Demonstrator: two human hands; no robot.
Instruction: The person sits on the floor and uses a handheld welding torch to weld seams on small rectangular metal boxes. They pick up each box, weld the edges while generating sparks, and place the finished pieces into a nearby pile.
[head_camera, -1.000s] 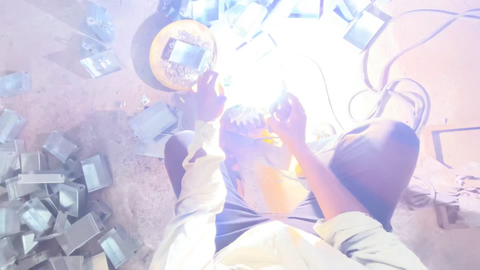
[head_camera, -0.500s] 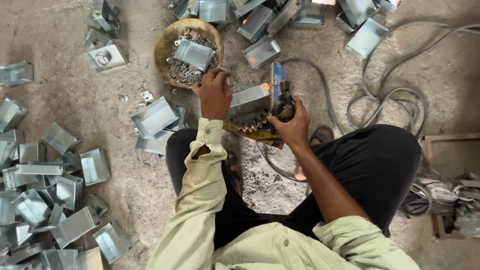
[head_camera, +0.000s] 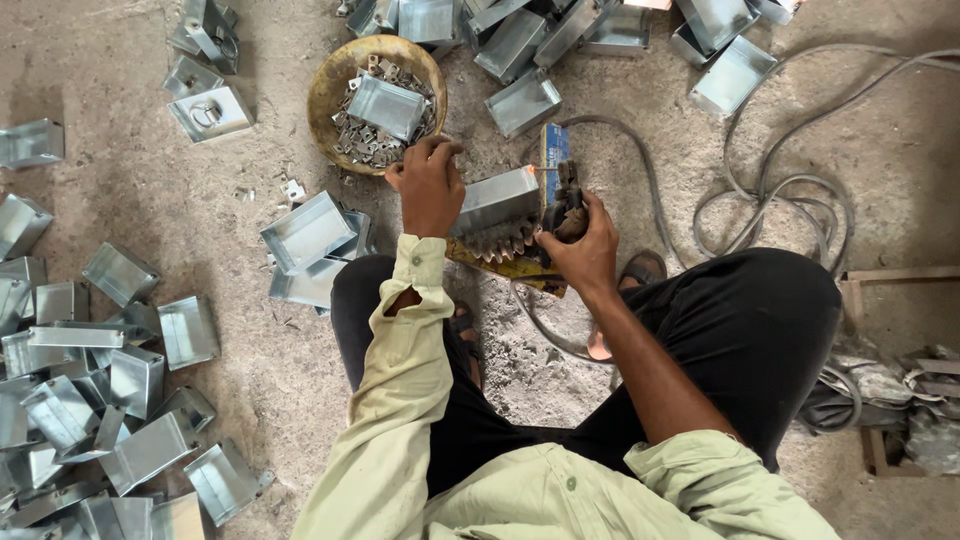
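Dusty concrete floor (head_camera: 620, 400), gray cables (head_camera: 790, 190) looping around, metal boxes (head_camera: 110, 380) piled everywhere. Left hand (head_camera: 430, 185) has its grip clamped on a metal box (head_camera: 497, 200) by the bowl (head_camera: 340, 80); right hand (head_camera: 585, 245) grips the welding tool (head_camera: 562, 205) just beside it.

The metal box (head_camera: 497, 200) under the left hand (head_camera: 430, 185) is thin sheet steel, dull silver with a soft sheen. Just beside it, the right hand (head_camera: 585, 250) grips a dark, worn tool (head_camera: 565, 205) with a scuffed yellow painted base (head_camera: 510, 262). Above the box, a round bowl (head_camera: 340, 75) looks rusty and matt, filled with small grey metal clips (head_camera: 365, 145). The floor (head_camera: 180, 220) is rough, dusty concrete. The sleeves (head_camera: 400, 370) are pale, creased cloth.
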